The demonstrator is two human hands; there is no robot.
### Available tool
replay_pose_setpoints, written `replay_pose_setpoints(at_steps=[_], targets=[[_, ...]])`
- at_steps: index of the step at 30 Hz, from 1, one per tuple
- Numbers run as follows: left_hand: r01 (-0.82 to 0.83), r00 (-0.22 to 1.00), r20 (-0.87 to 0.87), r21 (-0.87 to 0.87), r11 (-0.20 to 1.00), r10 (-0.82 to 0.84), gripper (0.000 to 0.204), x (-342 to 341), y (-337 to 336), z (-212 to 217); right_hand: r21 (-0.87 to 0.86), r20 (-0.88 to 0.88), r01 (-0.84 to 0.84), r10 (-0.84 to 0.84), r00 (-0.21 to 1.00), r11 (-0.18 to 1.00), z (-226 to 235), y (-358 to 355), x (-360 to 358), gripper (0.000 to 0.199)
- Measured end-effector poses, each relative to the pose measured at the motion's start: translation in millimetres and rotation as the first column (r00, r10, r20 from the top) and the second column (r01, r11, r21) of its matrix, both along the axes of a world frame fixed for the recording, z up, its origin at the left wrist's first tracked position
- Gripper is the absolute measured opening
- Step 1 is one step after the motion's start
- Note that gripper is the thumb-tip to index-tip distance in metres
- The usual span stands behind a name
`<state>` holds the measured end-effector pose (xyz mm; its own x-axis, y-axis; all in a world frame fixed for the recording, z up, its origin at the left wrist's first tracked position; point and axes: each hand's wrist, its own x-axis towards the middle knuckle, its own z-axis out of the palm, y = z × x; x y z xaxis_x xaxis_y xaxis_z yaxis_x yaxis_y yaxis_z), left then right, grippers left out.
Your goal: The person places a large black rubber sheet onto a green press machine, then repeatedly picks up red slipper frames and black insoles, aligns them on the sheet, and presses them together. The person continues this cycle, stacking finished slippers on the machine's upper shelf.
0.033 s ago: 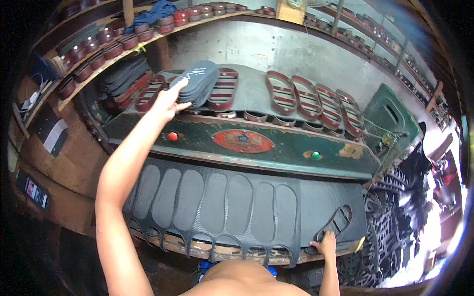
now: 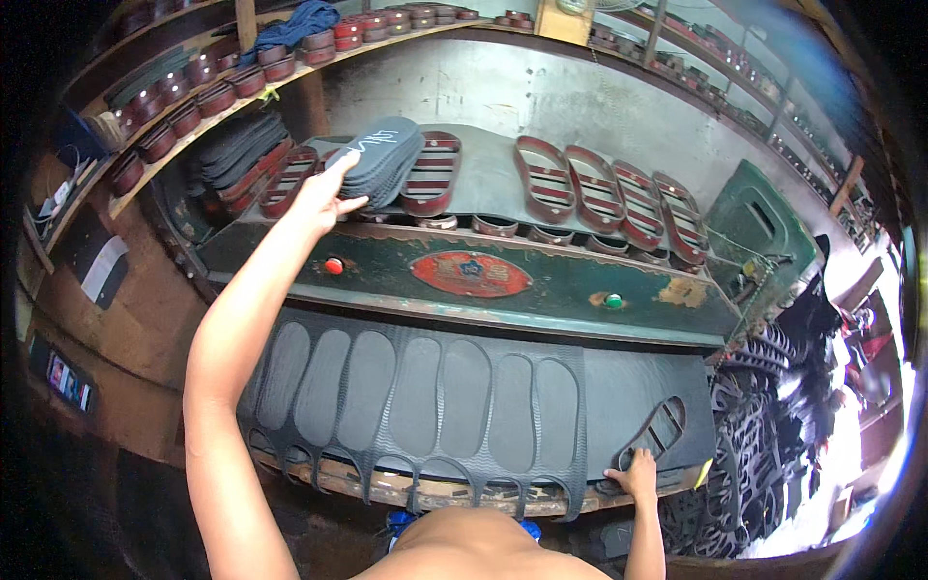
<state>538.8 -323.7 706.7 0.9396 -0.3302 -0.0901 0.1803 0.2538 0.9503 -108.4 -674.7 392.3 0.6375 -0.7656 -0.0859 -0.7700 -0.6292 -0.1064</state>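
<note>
My left hand (image 2: 327, 196) reaches to the far machine top and grips the near-left edge of a stack of dark grey shoe soles (image 2: 385, 162), with white scrawl on the topmost one. Low at the right, my right hand (image 2: 634, 475) is closed on the near end of a sole-shaped cutting die (image 2: 665, 427), which lies tilted on a black rubber sheet (image 2: 619, 382). Its fingertips are partly hidden. To the left, a ribbed black sheet (image 2: 581, 416) holds a row of sole outlines, its cut edge hanging over the bench front.
Several red-rimmed dies (image 2: 549, 180) stand on the green machine (image 2: 377, 274), with a red button (image 2: 333, 265) and a green button (image 2: 614, 302). More soles (image 2: 242, 155) are piled at the left. Shelves of dies (image 2: 217, 100) run above. Rubber offcuts (image 2: 744, 416) heap at the right.
The whole scene has shifted slightly left in the picture. Both hands keep their places on the soles and the die.
</note>
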Motion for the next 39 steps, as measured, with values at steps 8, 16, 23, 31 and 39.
replay_pose_setpoints(at_steps=[8,16,23,31,39], targets=[[0.241,0.959,0.004,0.514,0.823,-0.284,0.068,-35,49,21,0.582,0.426,-0.181,-0.108,0.898,0.793,163,22,32,0.082],[-0.013,0.914,0.377,0.391,0.920,-0.148,0.071,-126,76,22,0.026,0.514,-0.782,0.662,0.545,0.623,316,102,162,0.081],[-0.032,0.876,0.448,0.422,0.906,-0.178,0.062,-181,153,-18,-0.154,0.443,-0.853,0.807,0.391,0.499,360,117,290,0.074],[-0.181,0.908,0.418,0.387,0.904,0.003,0.055,-224,236,-69,-0.141,0.346,-0.848,0.828,0.441,0.510,334,99,398,0.075],[-0.150,0.957,0.285,0.341,0.928,0.050,0.054,-245,228,-97,-0.463,0.337,-0.674,0.817,0.468,0.577,318,39,496,0.085]])
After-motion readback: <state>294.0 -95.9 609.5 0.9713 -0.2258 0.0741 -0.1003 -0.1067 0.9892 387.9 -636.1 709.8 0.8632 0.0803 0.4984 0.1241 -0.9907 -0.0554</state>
